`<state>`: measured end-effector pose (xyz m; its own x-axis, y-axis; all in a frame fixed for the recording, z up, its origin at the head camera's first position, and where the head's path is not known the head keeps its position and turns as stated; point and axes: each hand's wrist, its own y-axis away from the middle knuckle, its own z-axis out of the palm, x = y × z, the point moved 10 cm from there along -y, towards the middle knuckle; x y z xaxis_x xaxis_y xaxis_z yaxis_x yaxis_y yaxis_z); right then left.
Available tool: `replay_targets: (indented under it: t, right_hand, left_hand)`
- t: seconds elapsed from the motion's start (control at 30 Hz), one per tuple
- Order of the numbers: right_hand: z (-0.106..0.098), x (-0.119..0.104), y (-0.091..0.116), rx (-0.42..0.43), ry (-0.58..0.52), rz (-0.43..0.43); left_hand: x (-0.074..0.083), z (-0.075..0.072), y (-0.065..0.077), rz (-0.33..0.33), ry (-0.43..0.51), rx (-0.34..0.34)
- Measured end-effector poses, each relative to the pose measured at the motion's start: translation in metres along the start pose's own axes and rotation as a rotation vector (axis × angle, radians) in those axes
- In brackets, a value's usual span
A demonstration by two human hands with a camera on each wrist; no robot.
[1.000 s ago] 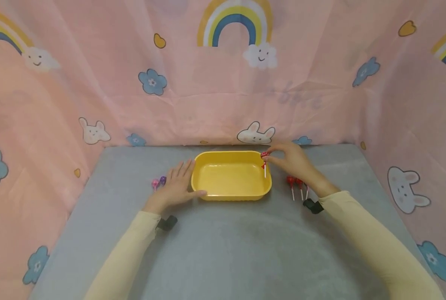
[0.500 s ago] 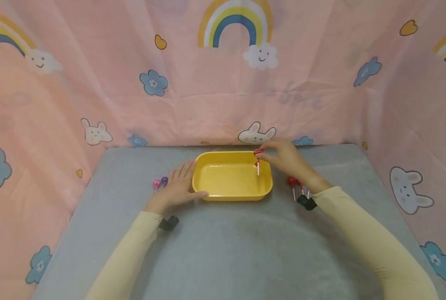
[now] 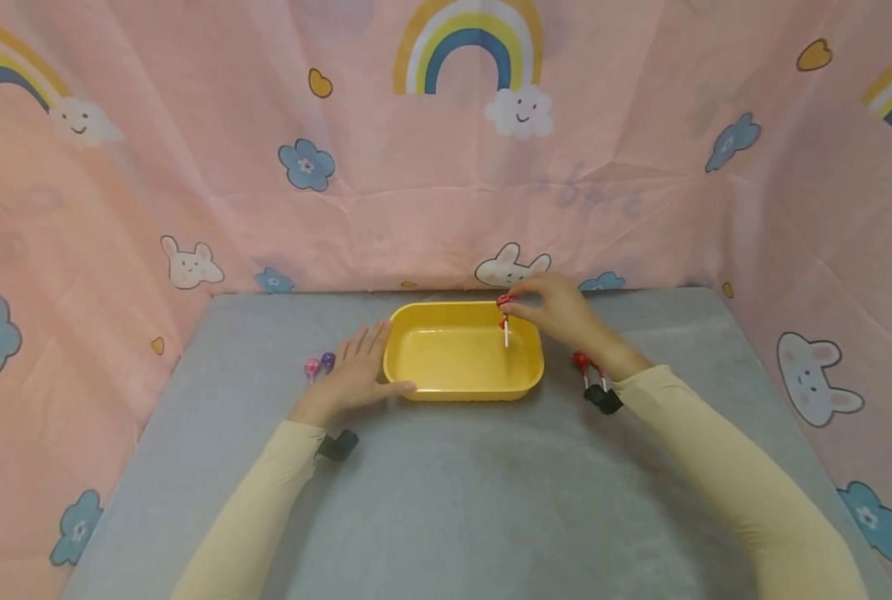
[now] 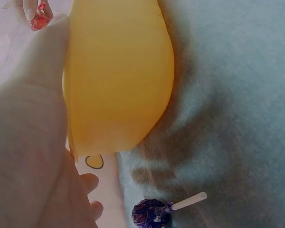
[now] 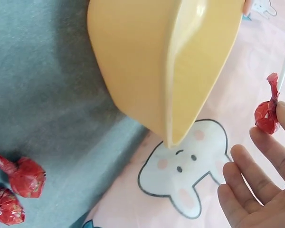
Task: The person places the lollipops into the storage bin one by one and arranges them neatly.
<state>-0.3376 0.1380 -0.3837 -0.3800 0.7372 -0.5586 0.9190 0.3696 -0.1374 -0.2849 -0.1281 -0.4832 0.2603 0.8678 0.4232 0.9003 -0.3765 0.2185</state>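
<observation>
On grey cloth [image 3: 446,500], lollipops [image 3: 581,359] flank a tub [image 3: 449,396], left grip [image 3: 348,375] splayed against it, right grip [image 3: 562,310] pinching a lollipop [image 5: 266,118].

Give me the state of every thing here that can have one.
Yellow tub: upright, uncovered
Left grip: fingers straight, resting against the tub
Held red lollipop: wrapped, lifted off the table
Right grip: pinching that lollipop
Purple lollipop: wrapped, lying on the table
Pink lollipop: lying on the table
Two red lollipops: wrapped, lying on the table
Pink backdrop: hanging, creased
</observation>
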Motion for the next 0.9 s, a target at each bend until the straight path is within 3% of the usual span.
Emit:
replay_targets:
  t: [0.9]
  right_hand:
    - [0.011, -0.03, -0.025, -0.02, 0.018, -0.019]
  left_hand:
    - [0.001, -0.002, -0.001, -0.033, 0.008, -0.022]
